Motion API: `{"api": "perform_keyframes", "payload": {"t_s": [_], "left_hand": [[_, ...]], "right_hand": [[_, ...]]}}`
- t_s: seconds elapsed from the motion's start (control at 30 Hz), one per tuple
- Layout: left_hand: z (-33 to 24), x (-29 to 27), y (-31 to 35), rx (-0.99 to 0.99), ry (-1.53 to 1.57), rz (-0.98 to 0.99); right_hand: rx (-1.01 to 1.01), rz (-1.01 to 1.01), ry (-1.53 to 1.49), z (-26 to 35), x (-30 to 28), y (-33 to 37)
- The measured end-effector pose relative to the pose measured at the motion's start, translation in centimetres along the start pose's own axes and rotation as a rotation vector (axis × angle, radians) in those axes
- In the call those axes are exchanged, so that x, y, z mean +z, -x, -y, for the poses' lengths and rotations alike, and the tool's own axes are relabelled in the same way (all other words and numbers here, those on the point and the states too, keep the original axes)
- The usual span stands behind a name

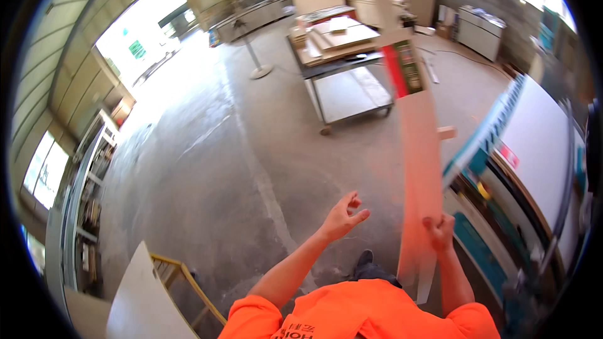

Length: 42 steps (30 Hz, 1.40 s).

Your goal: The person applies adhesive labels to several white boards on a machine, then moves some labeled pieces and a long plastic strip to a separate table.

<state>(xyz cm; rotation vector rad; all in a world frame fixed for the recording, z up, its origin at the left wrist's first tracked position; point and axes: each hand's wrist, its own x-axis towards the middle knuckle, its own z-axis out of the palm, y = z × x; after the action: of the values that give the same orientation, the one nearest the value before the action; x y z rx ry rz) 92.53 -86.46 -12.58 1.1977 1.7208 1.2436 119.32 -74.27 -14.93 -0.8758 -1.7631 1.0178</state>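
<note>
A long, narrow pale wooden board (422,150) stands lengthwise at my right side, its far end reaching past the cart. My right hand (439,231) is closed around its edge near the lower end, with the thumb on its face. Toward the far end a red strip (395,70) borders a dark patterned patch; I cannot tell whether these are on the board or behind it. My left hand (344,216) hangs in the air left of the board, apart from it. Its thumb is spread from slightly curled fingers, and it holds nothing.
Ahead stands a wheeled cart (352,94) stacked with boards. A rack of large white panels (534,150) is close on my right. At lower left are a yellow ladder-like frame (188,276) and a pale curved panel (141,301). A round-based stand (260,72) rises from the concrete floor.
</note>
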Motion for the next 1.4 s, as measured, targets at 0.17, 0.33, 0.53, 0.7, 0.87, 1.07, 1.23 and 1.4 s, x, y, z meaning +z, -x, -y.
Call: {"api": "perform_keyframes", "payload": {"t_s": [0.17, 0.33, 0.53, 0.7, 0.87, 1.07, 1.23, 1.4], "left_hand": [[17.8, -8.4, -0.8, -0.544, -0.357, -0.178], [37.8, -11.9, 11.9, -1.090, -0.361, -0.166], [33.7, -11.4, -18.7, -1.262, 0.088, -0.323], [27.9, -13.5, -48.5, -0.796, 0.072, -0.274], [20.1, -14.5, -74.3, -0.342, 0.095, -0.369], [25.9, -6.8, -81.2, -0.731, 0.151, -0.284], [30.2, 2.1, -78.6, -1.255, 0.269, -0.141], [30.5, 7.2, -86.9, -1.295, 0.284, -0.147]], "right_hand": [[-0.020, -0.053, -0.087, -3.8, 0.8, -17.6], [0.036, -0.110, -0.137, -9.6, 4.7, -35.2], [-0.001, -0.301, -0.064, -14.3, 1.3, -54.9], [-0.022, -0.472, 0.026, -17.5, -1.1, -68.6], [-0.043, -0.495, 0.153, -24.2, -4.7, -81.6], [-0.037, -0.450, 0.184, -34.3, -7.6, -94.3], [-0.012, -0.401, 0.235, -41.2, -9.6, -104.3], [0.091, -0.347, 0.253, -48.7, -10.4, -113.5]]}}
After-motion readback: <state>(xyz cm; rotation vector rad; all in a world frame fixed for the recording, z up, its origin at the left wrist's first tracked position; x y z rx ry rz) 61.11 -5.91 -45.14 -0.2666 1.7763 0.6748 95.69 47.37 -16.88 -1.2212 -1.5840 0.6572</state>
